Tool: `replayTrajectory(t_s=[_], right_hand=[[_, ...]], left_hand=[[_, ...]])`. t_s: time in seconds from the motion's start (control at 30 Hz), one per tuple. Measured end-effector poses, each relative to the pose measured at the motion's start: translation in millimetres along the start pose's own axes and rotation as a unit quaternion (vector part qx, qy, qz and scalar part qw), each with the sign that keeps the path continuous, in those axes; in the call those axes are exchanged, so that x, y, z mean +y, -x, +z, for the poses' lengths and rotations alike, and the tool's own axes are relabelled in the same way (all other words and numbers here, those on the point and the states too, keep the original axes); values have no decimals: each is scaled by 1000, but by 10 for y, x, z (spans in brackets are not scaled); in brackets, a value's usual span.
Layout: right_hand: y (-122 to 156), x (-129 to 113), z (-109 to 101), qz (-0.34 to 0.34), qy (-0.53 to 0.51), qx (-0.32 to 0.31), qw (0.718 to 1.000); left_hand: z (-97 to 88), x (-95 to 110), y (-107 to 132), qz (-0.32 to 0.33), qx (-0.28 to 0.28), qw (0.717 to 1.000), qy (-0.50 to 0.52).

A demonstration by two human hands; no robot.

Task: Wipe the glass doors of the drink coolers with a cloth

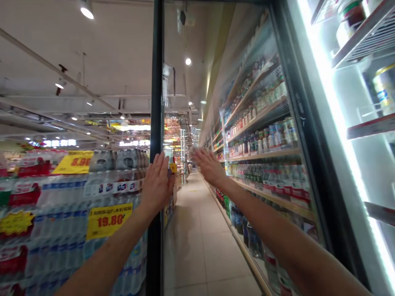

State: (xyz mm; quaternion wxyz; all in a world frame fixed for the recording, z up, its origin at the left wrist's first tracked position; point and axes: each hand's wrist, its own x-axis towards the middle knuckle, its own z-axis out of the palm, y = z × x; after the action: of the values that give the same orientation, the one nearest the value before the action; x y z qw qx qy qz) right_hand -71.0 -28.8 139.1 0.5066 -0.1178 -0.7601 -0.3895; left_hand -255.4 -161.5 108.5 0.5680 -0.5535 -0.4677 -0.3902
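Note:
A glass cooler door (pixel 197 230) with a black frame (pixel 156 82) stands swung out in front of me. My left hand (pixel 157 183) lies on the frame's upright outer edge, fingers stretched and close together, with the thumb side toward the glass. Against or just before the pane, my right hand (pixel 211 166) is held flat with its fingers extended. Those fingertips blur into a pale smear, perhaps their reflection, so exact contact cannot be told. Neither hand shows anything gripped.
Lit cooler shelves (pixel 370 127) holding drinks are at the right. Stacked packs of bottled water (pixel 61 222) with a yellow price sign (pixel 108 220) stand at the left. Through the glass appear a tiled aisle floor (pixel 191 205) and rows of bottles (pixel 271 137), possibly partly reflected.

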Motion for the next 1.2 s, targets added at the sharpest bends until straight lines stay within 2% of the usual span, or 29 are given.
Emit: replayTrajectory(t_s=[0.03,0.1,0.17,0.23,0.3,0.37,0.4,0.43,0.5,0.53,0.57,0.63,0.7,0.73,0.77,0.8,0.83,0.9,0.93,0.97,1.03,1.1,1.13,1.17,1.2], right_hand=[[45,206,-83,73,13,24,997],[155,540,-216,214,35,102,971],[288,687,-276,279,48,154,947],[433,669,-268,239,53,145,959],[569,614,-246,139,53,86,985],[675,649,-264,89,56,42,993],[713,710,-293,109,61,42,991],[739,789,-330,156,69,57,984],[765,933,-395,275,84,113,951],[775,967,-410,313,89,136,936],[789,966,-409,324,90,147,930],[849,877,-370,259,81,121,955],[954,772,-327,138,60,50,987],[1015,755,-323,96,51,20,994],[1073,774,-335,83,48,7,995],[1123,828,-362,106,53,17,993],[1158,904,-399,157,64,48,984],[1176,1050,-467,284,92,133,945],[1161,1083,-483,328,102,164,925],[1138,1073,-482,343,107,175,916],[1088,946,-434,289,101,142,941],[1071,785,-372,177,85,75,978],[1080,743,-357,132,77,49,987],[1101,744,-361,112,71,37,990],[1129,787,-384,125,70,42,989]], left_hand=[[9,31,-15,-2,-12,1000,-2],[47,100,-55,-5,-41,999,-6],[110,185,-113,-10,-69,997,-9],[186,292,-185,-16,-91,996,-11],[265,409,-256,-15,-113,993,-14],[338,517,-306,-8,-135,991,-20],[372,560,-320,-4,-146,989,-24],[404,594,-325,0,-154,988,-28],[459,633,-317,3,-159,987,-34],[482,640,-308,4,-156,987,-35],[501,640,-298,6,-151,988,-34],[531,627,-283,10,-142,989,-30],[547,606,-279,10,-137,990,-23],[550,595,-281,10,-136,991,-19],[549,585,-283,10,-134,991,-16],[545,577,-286,11,-133,991,-13],[540,573,-288,12,-132,991,-11],[529,590,-289,14,-133,991,-11],[528,615,-288,14,-130,991,-13],[533,654,-285,18,-126,992,-14],[562,767,-277,30,-115,993,-13],[613,897,-269,41,-107,993,-10],[641,954,-265,43,-108,993,-9],[667,998,-263,43,-110,993,-10],[689,1029,-262,43,-113,993,-11]])
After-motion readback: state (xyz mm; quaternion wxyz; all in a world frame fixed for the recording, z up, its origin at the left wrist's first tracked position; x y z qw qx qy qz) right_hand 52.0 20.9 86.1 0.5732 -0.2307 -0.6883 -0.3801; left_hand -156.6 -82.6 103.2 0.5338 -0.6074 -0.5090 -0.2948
